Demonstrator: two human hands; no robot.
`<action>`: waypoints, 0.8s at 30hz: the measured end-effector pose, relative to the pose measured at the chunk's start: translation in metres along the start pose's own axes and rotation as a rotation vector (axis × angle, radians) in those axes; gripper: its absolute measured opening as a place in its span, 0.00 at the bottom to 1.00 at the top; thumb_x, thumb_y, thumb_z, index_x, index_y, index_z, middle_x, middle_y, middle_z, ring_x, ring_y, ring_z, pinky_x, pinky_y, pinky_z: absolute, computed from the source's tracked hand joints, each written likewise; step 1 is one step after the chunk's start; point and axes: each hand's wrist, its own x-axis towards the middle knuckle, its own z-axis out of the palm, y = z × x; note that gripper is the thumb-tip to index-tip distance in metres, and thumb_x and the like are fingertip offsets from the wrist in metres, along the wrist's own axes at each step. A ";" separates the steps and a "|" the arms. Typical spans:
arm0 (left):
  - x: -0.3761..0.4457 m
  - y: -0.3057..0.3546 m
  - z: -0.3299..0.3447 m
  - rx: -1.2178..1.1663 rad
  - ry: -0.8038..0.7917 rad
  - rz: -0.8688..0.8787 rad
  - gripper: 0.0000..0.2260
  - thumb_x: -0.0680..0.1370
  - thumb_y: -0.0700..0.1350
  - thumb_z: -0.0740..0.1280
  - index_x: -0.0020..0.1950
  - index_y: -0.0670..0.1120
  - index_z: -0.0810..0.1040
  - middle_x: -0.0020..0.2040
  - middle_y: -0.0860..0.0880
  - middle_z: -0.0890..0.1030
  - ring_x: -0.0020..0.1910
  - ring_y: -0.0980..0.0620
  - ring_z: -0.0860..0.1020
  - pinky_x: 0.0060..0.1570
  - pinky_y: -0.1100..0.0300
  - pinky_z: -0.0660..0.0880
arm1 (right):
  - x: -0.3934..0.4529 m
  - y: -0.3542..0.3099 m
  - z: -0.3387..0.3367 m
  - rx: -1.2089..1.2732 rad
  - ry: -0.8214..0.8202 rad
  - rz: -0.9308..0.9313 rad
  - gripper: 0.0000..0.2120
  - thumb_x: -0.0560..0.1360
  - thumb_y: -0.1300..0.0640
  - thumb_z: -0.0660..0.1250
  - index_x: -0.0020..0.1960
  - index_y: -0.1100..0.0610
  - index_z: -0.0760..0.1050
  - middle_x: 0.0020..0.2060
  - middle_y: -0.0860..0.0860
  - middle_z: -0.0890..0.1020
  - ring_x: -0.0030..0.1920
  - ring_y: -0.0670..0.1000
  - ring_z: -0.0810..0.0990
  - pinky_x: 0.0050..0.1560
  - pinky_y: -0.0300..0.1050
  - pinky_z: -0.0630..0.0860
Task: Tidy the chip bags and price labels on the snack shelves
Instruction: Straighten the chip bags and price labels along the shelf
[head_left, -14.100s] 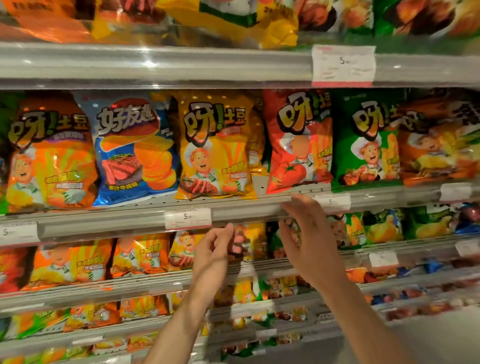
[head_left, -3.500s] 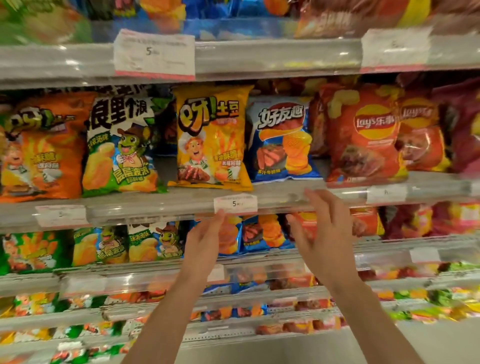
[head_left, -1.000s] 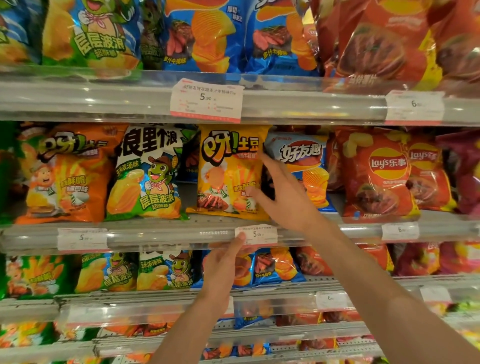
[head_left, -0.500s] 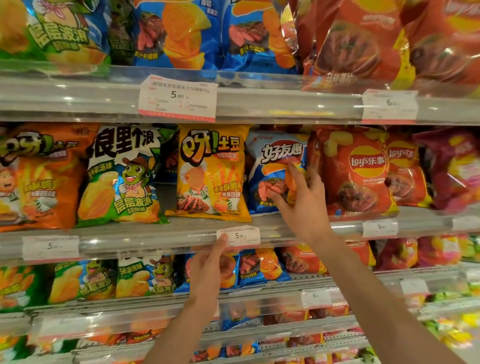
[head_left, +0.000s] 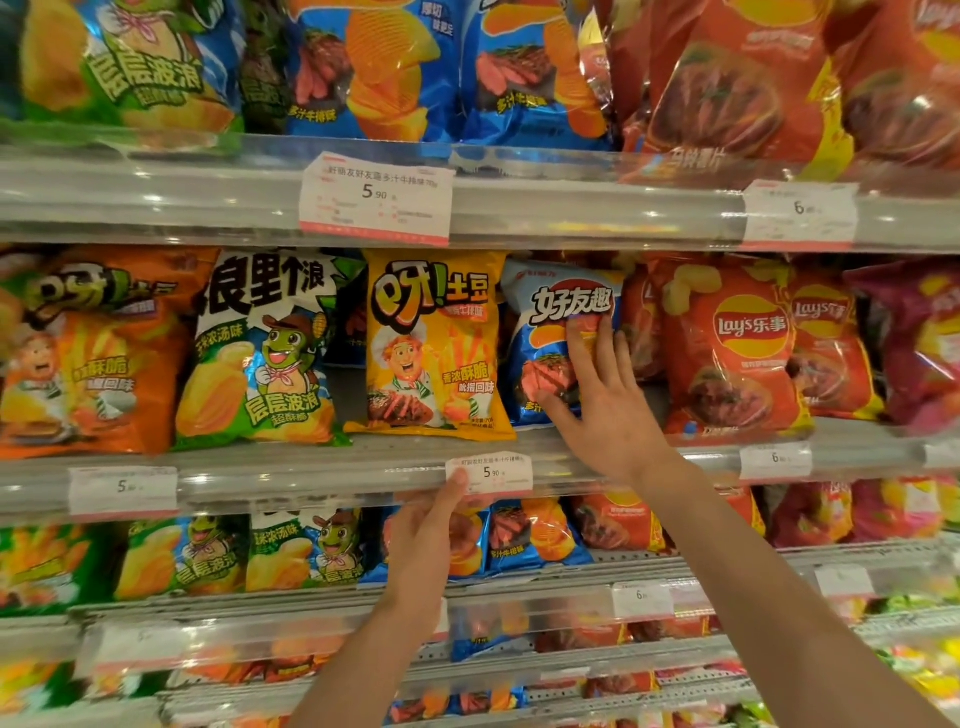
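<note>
My right hand (head_left: 602, 400) lies flat with spread fingers on the front of a blue chip bag (head_left: 540, 306) on the middle shelf. A yellow chip bag (head_left: 431, 343) stands upright just left of it. My left hand (head_left: 421, 551) reaches up from below, its fingertips touching the left end of a small white price label (head_left: 496, 472) marked 5.90 on the shelf rail (head_left: 311, 473). A larger 5.90 price label (head_left: 374, 197) hangs on the rail above.
Green-and-white (head_left: 260, 353) and orange (head_left: 88, 353) bags stand to the left, red Lay's bags (head_left: 737, 343) to the right. More bags fill the shelves above and below. Further price labels (head_left: 776, 460) sit along the rails.
My right hand has slid from the yellow bag's edge onto the blue bag and now presses flat on its front. My left hand stays at the small price label.
</note>
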 end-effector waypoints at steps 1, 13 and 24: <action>0.000 0.000 0.000 0.002 0.000 -0.003 0.16 0.76 0.54 0.72 0.33 0.47 0.87 0.29 0.44 0.78 0.33 0.45 0.71 0.41 0.50 0.70 | 0.000 0.000 0.000 -0.014 -0.005 0.001 0.40 0.80 0.35 0.55 0.82 0.47 0.37 0.82 0.57 0.40 0.81 0.61 0.38 0.79 0.58 0.46; -0.001 0.002 -0.001 0.010 0.010 -0.006 0.15 0.76 0.54 0.72 0.38 0.44 0.88 0.30 0.43 0.78 0.31 0.49 0.71 0.37 0.54 0.70 | 0.000 -0.001 0.005 -0.063 -0.027 0.045 0.39 0.82 0.35 0.51 0.81 0.45 0.32 0.82 0.56 0.37 0.81 0.58 0.37 0.80 0.58 0.45; -0.014 0.004 -0.005 0.156 0.004 0.045 0.16 0.80 0.54 0.68 0.43 0.43 0.87 0.38 0.47 0.87 0.34 0.49 0.80 0.42 0.56 0.78 | -0.012 -0.003 0.002 -0.040 0.103 0.021 0.40 0.81 0.34 0.54 0.83 0.51 0.41 0.82 0.60 0.49 0.82 0.61 0.48 0.80 0.61 0.52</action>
